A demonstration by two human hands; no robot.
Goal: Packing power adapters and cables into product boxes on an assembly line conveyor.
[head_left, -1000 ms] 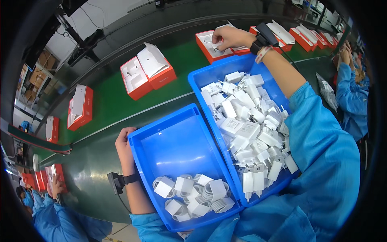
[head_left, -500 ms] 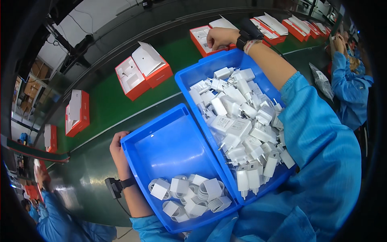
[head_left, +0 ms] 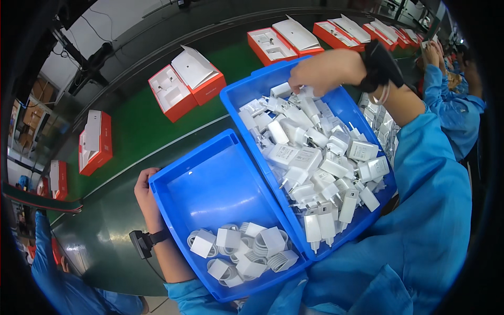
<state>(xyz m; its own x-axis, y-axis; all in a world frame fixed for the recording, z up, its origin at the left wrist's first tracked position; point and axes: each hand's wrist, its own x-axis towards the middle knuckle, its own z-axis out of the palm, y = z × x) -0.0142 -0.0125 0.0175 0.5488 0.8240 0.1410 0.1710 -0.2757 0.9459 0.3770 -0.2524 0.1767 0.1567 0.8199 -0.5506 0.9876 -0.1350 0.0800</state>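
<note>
At its outer left side, my left hand (head_left: 145, 184) grips a shallow blue tray (head_left: 184, 169); the tray hides part of the fingers. Coiled white cables (head_left: 228, 239) in paper sleeves are gathered at that tray's near end. Against its right side sits a second blue bin (head_left: 229, 94), heaped with white plug chargers (head_left: 307, 157). My right hand (head_left: 331, 71) is over this bin's far end, fingers bent down to the topmost chargers. Blur and the hand itself hide whether a charger is between its fingers.
On the green belt (head_left: 128, 128) beyond the bins stand open red-and-white boxes, one at centre left (head_left: 184, 86) and one behind the bin (head_left: 281, 42). Clear plastic packets (head_left: 380, 123) lie right of the bin. Co-workers in blue sleeves (head_left: 451, 105) are at both sides.
My right hand has drawn back from the open box behind the bin to over the chargers. My left hand keeps its hold on the tray. The boxes appear shifted slightly left.
</note>
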